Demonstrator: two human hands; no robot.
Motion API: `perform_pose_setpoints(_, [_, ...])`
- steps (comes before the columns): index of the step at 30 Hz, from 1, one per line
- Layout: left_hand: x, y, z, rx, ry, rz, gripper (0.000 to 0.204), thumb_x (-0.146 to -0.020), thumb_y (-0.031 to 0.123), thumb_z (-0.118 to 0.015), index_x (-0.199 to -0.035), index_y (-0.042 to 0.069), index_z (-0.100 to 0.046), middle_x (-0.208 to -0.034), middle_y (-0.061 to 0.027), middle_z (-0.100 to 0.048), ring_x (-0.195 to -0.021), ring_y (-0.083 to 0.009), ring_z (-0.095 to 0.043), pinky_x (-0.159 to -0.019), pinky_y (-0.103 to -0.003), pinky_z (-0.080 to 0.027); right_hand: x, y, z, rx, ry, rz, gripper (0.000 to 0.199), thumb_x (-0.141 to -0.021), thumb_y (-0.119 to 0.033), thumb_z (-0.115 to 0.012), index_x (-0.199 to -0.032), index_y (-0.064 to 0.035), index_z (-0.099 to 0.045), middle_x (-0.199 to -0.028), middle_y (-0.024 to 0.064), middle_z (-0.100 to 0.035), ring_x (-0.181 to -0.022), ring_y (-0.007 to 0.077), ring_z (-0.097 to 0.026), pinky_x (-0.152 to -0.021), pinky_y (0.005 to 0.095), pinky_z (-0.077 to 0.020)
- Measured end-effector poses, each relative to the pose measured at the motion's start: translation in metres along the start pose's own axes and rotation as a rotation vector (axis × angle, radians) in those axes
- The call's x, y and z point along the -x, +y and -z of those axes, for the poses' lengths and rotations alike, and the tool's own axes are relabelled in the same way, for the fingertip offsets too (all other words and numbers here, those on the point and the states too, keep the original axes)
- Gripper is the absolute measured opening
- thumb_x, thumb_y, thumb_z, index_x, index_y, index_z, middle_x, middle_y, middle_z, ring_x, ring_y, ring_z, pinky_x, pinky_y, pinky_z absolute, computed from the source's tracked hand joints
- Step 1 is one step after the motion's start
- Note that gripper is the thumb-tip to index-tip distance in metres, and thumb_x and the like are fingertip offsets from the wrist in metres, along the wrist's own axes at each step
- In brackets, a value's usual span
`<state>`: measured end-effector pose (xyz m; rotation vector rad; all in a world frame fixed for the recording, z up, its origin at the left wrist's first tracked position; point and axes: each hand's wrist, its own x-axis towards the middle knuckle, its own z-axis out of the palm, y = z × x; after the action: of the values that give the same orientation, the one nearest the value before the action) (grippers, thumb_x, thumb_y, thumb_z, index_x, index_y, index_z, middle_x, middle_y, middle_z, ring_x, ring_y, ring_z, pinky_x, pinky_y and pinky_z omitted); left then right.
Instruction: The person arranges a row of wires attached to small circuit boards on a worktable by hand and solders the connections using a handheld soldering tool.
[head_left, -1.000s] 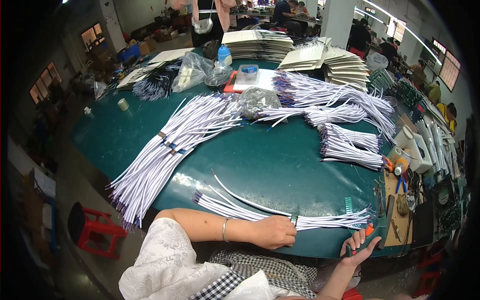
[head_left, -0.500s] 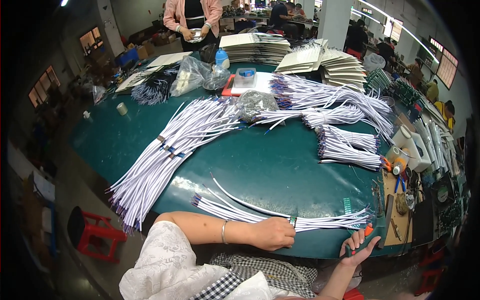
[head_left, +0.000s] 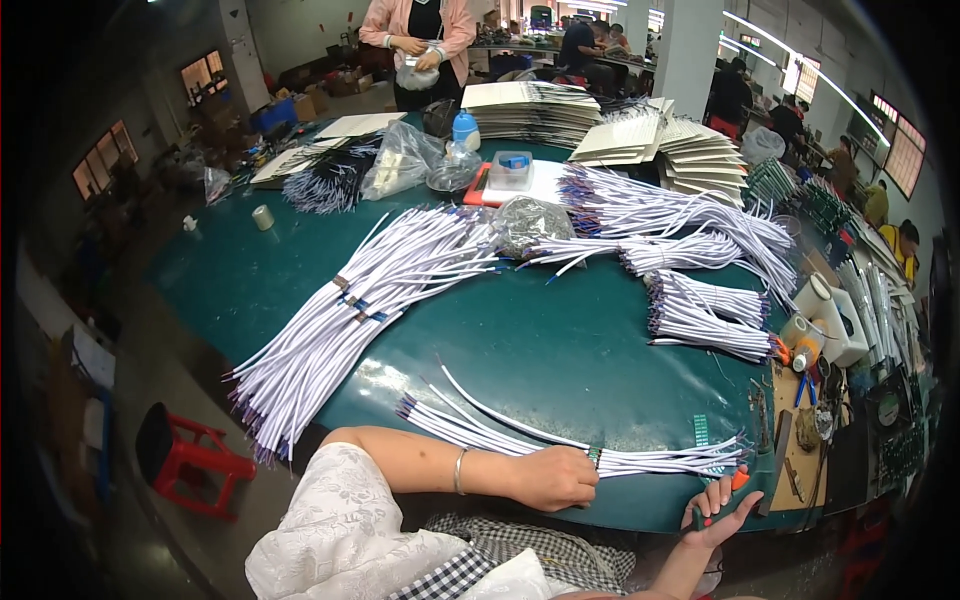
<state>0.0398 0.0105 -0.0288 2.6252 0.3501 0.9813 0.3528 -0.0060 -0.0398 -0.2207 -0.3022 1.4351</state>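
Note:
A small bundle of white cables (head_left: 670,461) with coloured wire ends lies along the near edge of the green table. Around its middle sits a small green circuit board (head_left: 595,456). My left hand (head_left: 556,478) is closed over the bundle just left of that board; its fingertips are hidden. By the bundle's right end, my right hand (head_left: 712,512) is turned palm up, fingers curled round a dark tool with an orange tip (head_left: 740,478) and a red spot; its kind is not clear. Beyond it lies a green circuit board strip (head_left: 701,430).
A large tied bundle of white cables (head_left: 330,335) spreads across the left. More cable bundles (head_left: 710,315) and stacked pale panels (head_left: 530,112) lie farther back. Tools, including blue-handled pliers (head_left: 806,388), sit at right. A red stool (head_left: 200,465) stands left; a co-worker (head_left: 425,45) stands opposite.
The view has shifted slightly, so the scene sits lower and farther right. My hands stay almost the same relative to the cables. The co-worker's hands have moved on a plastic bag.

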Motion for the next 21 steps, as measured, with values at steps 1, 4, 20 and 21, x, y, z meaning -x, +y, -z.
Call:
perform_pose_setpoints(1, [-0.0002,0.0002,0.0004,0.001,-0.002,-0.002,0.014,-0.077,0.016,-0.067,-0.076,0.006,-0.057,-0.071,-0.0060,-0.050,-0.069,-0.0240,-0.054,-0.061,-0.037,-0.043,0.0007,-0.0005,0.0000,0.002,-0.007,0.004,0.055,-0.097,-0.050,-0.046,-0.128,-0.0048,-0.045,-0.070,0.0040,-0.041,-0.051,0.0119,-0.040,-0.039,0.0235,-0.0381])
perform_pose_setpoints(4, [0.0000,0.0014,0.0025,-0.006,-0.014,0.013,0.013,-0.077,0.015,-0.067,-0.077,0.006,-0.058,-0.071,-0.0058,-0.050,-0.069,-0.0239,-0.055,-0.061,-0.036,-0.043,-0.0005,0.0008,-0.0003,-0.008,0.011,0.000,0.054,-0.096,-0.050,-0.047,-0.127,-0.0050,-0.045,-0.069,0.0039,-0.040,-0.051,0.0119,-0.040,-0.039,0.0233,-0.0380])
perform_pose_setpoints(20, [0.0002,0.0027,0.0029,-0.017,-0.035,0.023,0.012,-0.078,0.015,-0.066,-0.079,0.005,-0.059,-0.073,-0.0051,-0.052,-0.071,-0.0234,-0.055,-0.062,-0.036,-0.043,0.0022,-0.0003,0.0005,-0.009,0.019,0.018,0.054,-0.096,-0.049,-0.048,-0.127,-0.0051,-0.045,-0.069,0.0038,-0.040,-0.051,0.0120,-0.039,-0.040,0.0229,-0.0368])
perform_pose_setpoints(21, [0.0000,0.0030,0.0028,-0.016,-0.037,0.021,0.012,-0.078,0.016,-0.066,-0.079,0.005,-0.059,-0.073,-0.0052,-0.052,-0.071,-0.0234,-0.055,-0.062,-0.036,-0.043,0.0025,-0.0009,0.0010,-0.010,0.010,0.015,0.054,-0.096,-0.049,-0.048,-0.127,-0.0050,-0.045,-0.069,0.0039,-0.040,-0.052,0.0121,-0.039,-0.040,0.0230,-0.0368])
